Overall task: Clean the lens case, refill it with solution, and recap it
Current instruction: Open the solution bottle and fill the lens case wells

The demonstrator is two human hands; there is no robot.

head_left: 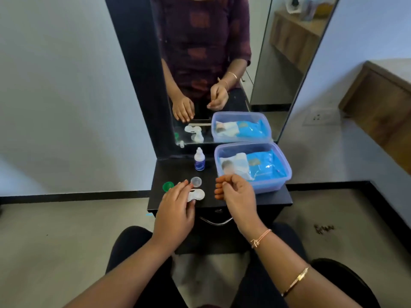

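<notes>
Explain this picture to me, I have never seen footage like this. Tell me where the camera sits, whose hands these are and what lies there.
The camera is worn on a person's head and looks down at their two bare hands; the mirror repeats them. The left hand touches a white lens case on a small black table. The right hand hovers with curled fingers; whether it pinches anything is too small to tell. Nearby are a green cap, a clear cap, a solution bottle and a blue box holding a packet.

bottle (199, 159) behind case (196, 195), tub (285, 174) right (on table (273, 197))
</notes>
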